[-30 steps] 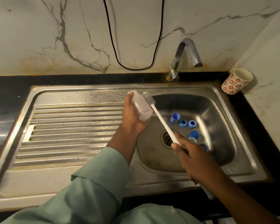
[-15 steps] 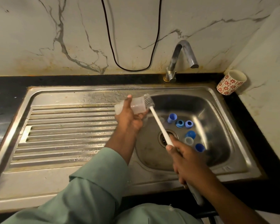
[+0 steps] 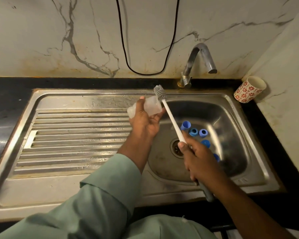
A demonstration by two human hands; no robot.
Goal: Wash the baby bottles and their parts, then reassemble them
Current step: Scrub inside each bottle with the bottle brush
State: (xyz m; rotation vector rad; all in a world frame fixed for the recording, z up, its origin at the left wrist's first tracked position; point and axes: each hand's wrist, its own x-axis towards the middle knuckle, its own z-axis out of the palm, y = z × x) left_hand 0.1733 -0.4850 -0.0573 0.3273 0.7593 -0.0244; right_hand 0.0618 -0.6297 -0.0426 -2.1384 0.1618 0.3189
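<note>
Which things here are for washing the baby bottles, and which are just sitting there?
For the job:
clear bottle in the left hand
bottle brush in the right hand
blue bottle parts in the sink
tap

Just there:
flowered cup
black cable

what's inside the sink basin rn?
Sink basin holds blue bottle parts near the drain. Five show; the right hand gripping the brush covers part of one and could hide more.
</note>
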